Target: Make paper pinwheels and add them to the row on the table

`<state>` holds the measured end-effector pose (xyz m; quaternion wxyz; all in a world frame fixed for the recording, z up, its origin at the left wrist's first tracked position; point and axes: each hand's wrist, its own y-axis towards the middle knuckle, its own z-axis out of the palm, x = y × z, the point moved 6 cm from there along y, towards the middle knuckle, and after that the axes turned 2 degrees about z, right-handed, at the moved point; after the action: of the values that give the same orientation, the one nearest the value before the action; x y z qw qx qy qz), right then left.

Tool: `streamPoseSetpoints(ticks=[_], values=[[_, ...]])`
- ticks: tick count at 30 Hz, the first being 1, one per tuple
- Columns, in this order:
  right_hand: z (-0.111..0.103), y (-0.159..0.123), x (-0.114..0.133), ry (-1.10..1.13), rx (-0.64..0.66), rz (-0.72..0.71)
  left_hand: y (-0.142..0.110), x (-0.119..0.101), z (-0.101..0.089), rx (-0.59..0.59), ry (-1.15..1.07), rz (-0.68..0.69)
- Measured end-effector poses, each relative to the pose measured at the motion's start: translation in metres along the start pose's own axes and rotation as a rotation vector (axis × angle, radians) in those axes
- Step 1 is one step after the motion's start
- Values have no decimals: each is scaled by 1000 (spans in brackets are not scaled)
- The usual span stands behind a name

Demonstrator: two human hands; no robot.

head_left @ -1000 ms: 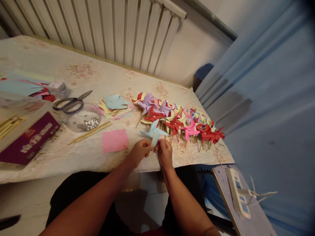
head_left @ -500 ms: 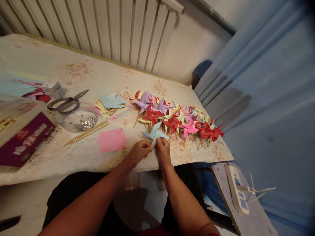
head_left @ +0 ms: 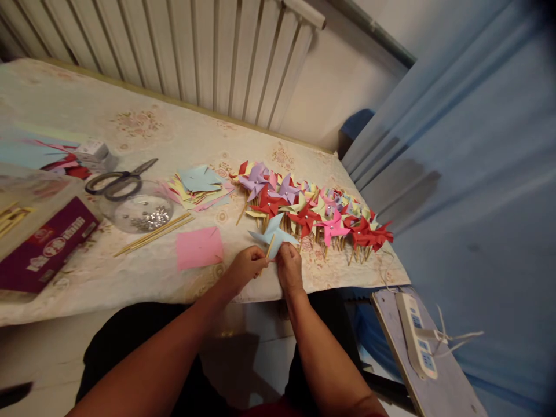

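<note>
Right hand (head_left: 290,265) has edged up since 1 second ago, pinching the blue pinwheel (head_left: 274,228), while the left hand (head_left: 247,264) clamps its stick (head_left: 270,247).

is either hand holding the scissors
No, the left hand pinches a stick, the right hand touches the light blue pinwheel, and the scissors lie apart from both.

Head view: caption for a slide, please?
Left hand holds a stick, right hand touching a light-blue pinwheel, beside colourful pinwheels.
</note>
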<state>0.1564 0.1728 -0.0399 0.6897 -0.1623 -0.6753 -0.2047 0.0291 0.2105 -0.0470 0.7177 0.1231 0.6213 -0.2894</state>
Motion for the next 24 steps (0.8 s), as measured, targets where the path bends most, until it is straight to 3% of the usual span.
streamPoseSetpoints(ticks=[11,24], values=[[2,3,-10,219,21,13,-8,-23,1,66,-76,111],[5,2,-14,252,80,36,-4,-19,-2,31,-154,123]])
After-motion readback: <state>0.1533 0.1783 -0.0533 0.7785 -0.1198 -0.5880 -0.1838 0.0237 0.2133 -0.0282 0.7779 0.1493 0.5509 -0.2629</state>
